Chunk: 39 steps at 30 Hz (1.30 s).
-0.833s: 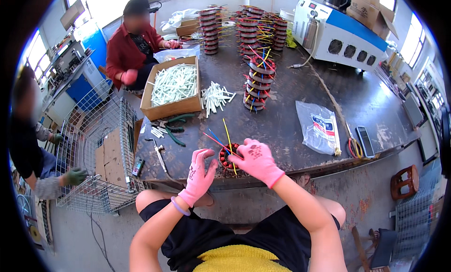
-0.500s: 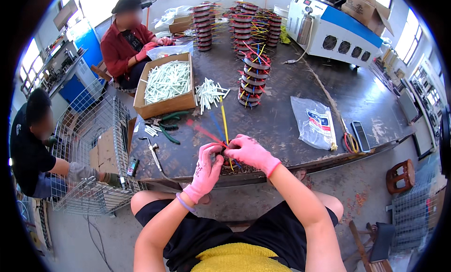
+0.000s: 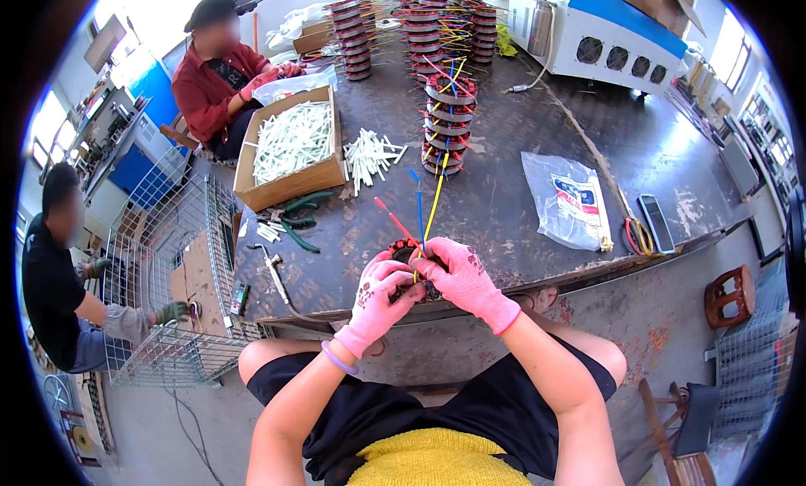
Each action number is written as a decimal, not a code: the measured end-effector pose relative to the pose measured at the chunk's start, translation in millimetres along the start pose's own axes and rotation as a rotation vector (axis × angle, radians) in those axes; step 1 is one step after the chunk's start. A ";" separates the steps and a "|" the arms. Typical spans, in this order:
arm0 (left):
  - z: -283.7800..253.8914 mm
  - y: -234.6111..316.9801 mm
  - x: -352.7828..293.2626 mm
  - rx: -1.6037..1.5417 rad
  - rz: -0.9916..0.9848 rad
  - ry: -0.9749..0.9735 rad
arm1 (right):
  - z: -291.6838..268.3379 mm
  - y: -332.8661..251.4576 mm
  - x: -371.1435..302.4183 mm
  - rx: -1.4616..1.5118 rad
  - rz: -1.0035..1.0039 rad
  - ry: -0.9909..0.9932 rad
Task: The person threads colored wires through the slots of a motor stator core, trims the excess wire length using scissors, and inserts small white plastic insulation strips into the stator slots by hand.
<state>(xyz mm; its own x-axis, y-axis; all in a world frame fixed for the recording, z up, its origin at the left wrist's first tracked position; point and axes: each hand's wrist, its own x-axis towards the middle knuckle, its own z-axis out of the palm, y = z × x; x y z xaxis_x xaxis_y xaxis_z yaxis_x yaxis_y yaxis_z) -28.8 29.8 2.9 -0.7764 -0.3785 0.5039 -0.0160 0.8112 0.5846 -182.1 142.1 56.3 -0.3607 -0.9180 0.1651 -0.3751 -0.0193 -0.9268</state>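
At the table's front edge I hold a wound motor stator (image 3: 404, 250), a dark ring with red windings. Red, blue and yellow lead wires (image 3: 421, 204) rise from it. My left hand (image 3: 378, 299), in a pink glove, is closed round the stator's near left side. My right hand (image 3: 462, 283), gloved alike, pinches at the base of the wires on the right side. The fingers partly cover the ring and the wire ends.
Stator stacks (image 3: 449, 120) stand mid-table and behind. At left are a cardboard box (image 3: 290, 188) of white tubes, loose tubes (image 3: 369, 157), green-handled pliers (image 3: 300, 221) and a torch (image 3: 273, 272). A plastic bag (image 3: 567, 204), scissors (image 3: 638, 234) and phone (image 3: 656, 224) lie right. Two co-workers sit left.
The wires stand closer together and more upright, and more of the stator ring shows. My right hand has shifted slightly right. The co-worker at far left has moved a gloved hand over the wire cage.
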 end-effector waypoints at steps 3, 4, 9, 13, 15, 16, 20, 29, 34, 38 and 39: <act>-0.7 -3.7 1.1 -0.004 -0.022 0.002 | 8.0 2.7 -1.8 0.053 -0.073 0.085; -1.9 -6.7 1.0 0.002 -0.003 -0.006 | 8.9 2.0 -3.7 0.023 -0.087 0.078; -16.7 -14.3 3.7 -0.011 0.138 -0.083 | 7.2 0.9 -8.9 0.013 -0.140 0.036; -24.5 -11.4 5.9 -0.024 0.113 -0.172 | -2.0 2.8 -11.6 -0.216 -0.126 -0.103; -33.8 9.6 15.7 -0.056 0.023 -0.221 | -4.3 10.0 -14.2 -0.318 -0.172 -0.110; -34.4 17.1 19.0 -0.068 -0.024 -0.249 | -6.3 12.4 -13.5 -0.347 -0.176 -0.120; -18.2 19.5 15.3 -0.034 -0.085 -0.197 | -3.7 13.0 -8.4 -0.241 -0.159 -0.112; -0.9 3.0 9.6 -0.031 -0.094 -0.082 | 1.7 11.1 -13.8 -0.106 -0.155 0.109; -0.3 3.2 7.2 0.015 -0.096 -0.081 | 4.0 1.0 -15.8 -0.050 -0.201 0.109; -4.7 3.2 10.3 -0.016 -0.162 -0.176 | -9.3 10.4 -16.1 -0.128 -0.178 0.064; -4.9 5.0 10.9 -0.029 -0.158 -0.161 | -14.3 14.6 -17.2 -0.072 -0.154 0.036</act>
<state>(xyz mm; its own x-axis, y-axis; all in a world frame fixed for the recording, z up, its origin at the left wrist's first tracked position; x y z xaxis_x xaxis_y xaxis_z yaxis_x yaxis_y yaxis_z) -34.2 27.5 14.4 -0.8563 -0.4216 0.2983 -0.1285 0.7333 0.6676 -193.6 163.2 44.8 -0.3237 -0.8916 0.3167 -0.4883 -0.1293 -0.8630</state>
